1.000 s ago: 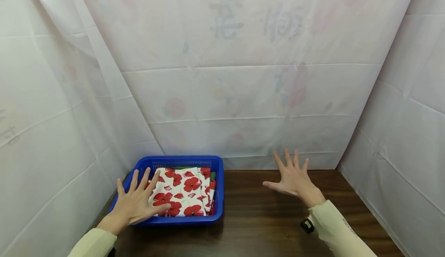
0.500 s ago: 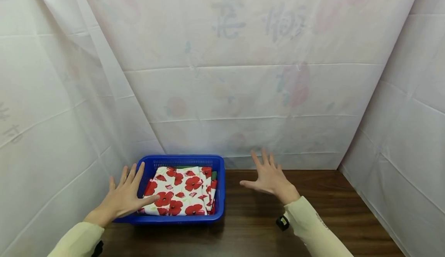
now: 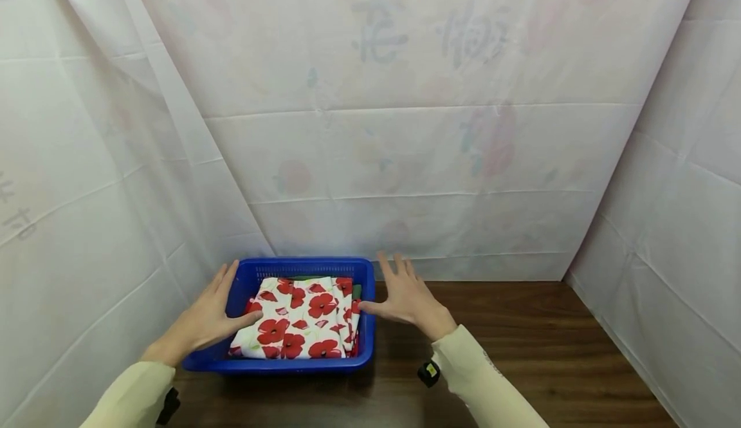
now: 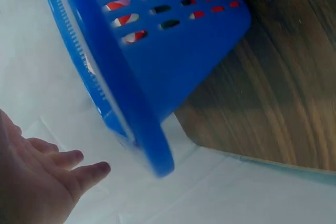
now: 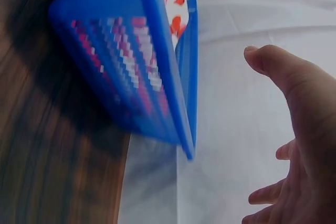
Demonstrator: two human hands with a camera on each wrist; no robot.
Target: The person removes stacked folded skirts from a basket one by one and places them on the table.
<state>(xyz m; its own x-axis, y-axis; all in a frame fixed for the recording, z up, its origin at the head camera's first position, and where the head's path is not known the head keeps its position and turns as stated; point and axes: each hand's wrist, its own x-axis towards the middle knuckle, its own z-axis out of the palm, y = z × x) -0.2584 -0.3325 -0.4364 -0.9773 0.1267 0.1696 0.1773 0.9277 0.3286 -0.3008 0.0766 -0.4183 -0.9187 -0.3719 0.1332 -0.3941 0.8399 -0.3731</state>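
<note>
A blue plastic basket (image 3: 278, 367) with slotted sides stands on the wooden table. Inside lies a folded white cloth (image 3: 307, 325) printed with red poppies, with green and red fabric showing beneath it. My left hand (image 3: 199, 325) is spread at the basket's left side, its thumb reaching over the rim. On the other side my right hand (image 3: 408, 299) is spread, thumb overlapping the right rim in the head view. Both wrist views show a gap between the fingers and the basket (image 4: 173, 66). Neither hand holds anything.
White sheeting with faint printed patterns hangs as a back wall (image 3: 405, 145) and as side walls at left (image 3: 87, 222) and right (image 3: 683, 209). The dark wooden table (image 3: 521, 325) extends to the right of the basket. A black device (image 3: 429, 372) sits at the right wrist.
My right hand has moved left, from over the table to the basket's right rim. My left hand has shifted left, off the cloth to the basket's left side. The basket stays in place.
</note>
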